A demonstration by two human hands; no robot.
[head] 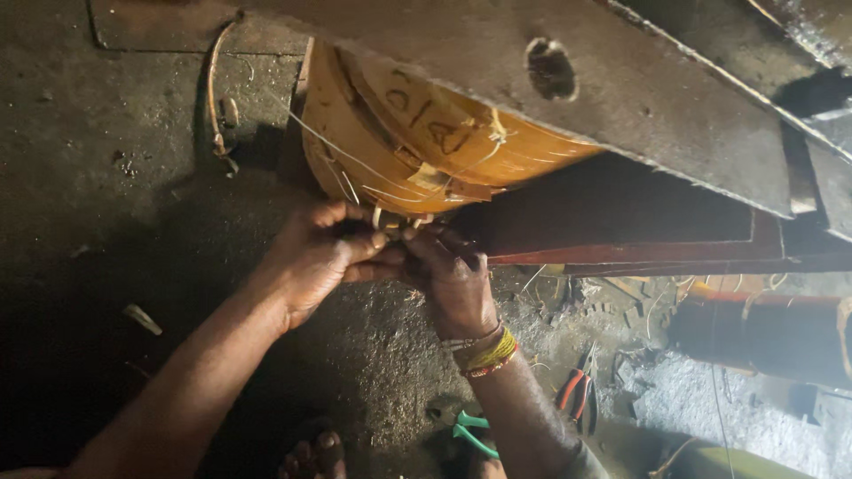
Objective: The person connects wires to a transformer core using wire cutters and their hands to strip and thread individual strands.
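Both hands meet under the yellow-wrapped coil [417, 142]. The left hand [319, 253] has its grip pressed together on the pale tape ends [395, 220] hanging from the coil's lower edge, and the right hand [448, 275] pinches the same ends from the other side, probably to keep them taut. The coil sits wedged under a heavy steel plate [621, 98], so it stays put. Red-handled pliers [575, 390] and green-handled cutters [470, 430] lie on the dirty floor [133, 177] beside the right forearm, within reach.
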